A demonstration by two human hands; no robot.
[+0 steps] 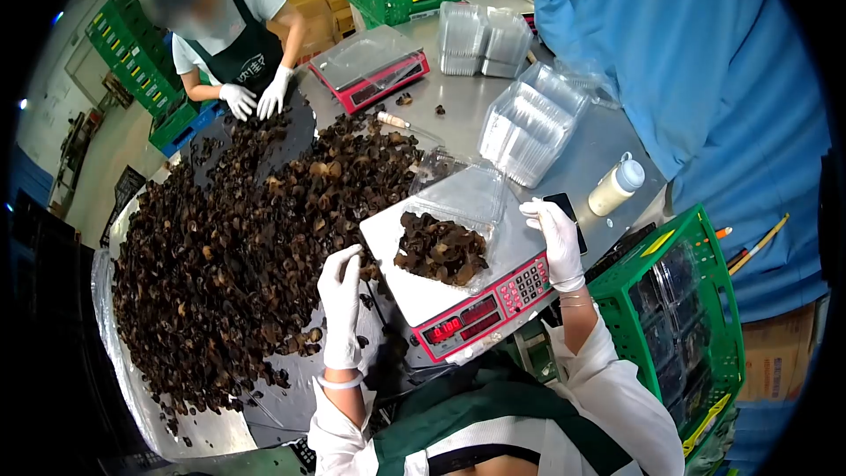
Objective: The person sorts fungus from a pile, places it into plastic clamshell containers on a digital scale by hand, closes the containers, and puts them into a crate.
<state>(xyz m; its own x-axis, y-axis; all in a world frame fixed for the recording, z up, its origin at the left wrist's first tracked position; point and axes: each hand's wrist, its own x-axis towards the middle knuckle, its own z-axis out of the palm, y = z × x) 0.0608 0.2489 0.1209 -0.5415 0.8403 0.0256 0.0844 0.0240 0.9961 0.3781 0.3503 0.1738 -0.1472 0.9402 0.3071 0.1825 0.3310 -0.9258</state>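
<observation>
My left hand [340,300], in a white glove, hovers at the right edge of a large pile of dark wood ear mushrooms [229,273], left of the scale. Its fingers are extended, with nothing visible in them. On the white plate of a red digital scale [388,251] sits an open clear plastic clamshell box [458,185] with wood ear mushrooms [441,249] in its base. The scale's display glows red. My right hand [557,242], also gloved, is raised over the scale's right side, fingers apart from the box and holding nothing visible.
Across the table, a co-worker's gloved hands [256,101] rest at the pile. A second red scale [370,66] and stacked clear boxes [533,119] stand at the back. At right are a bottle [615,185], a phone [566,216] and a green crate [648,300] of filled boxes.
</observation>
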